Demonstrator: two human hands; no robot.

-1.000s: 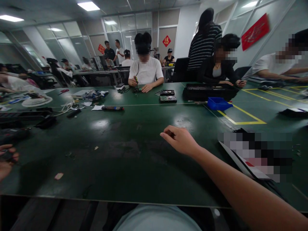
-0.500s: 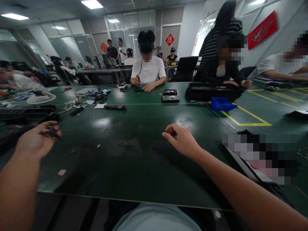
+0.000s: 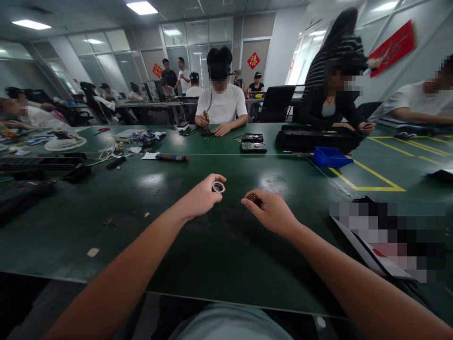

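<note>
Both my hands are held over the middle of the dark green table (image 3: 184,245). My left hand (image 3: 201,198) is closed in a pinch on a small round ring-shaped part (image 3: 218,187) with a pale rim. A short gap to its right, my right hand (image 3: 271,211) is closed on a small brownish part (image 3: 253,198) held at its fingertips. The two parts face each other without touching.
Across the table a person in a white shirt (image 3: 222,106) works on a small board. Two dark drive-like units (image 3: 252,142), a black case (image 3: 318,138) and a blue bin (image 3: 331,157) lie to the right. A screwdriver (image 3: 171,158) and cables lie at the left. A blurred object (image 3: 385,236) is near my right arm.
My left hand has swung from the far left in to the table's middle, carrying the ring-shaped part up beside my right hand. My right hand has barely moved.
</note>
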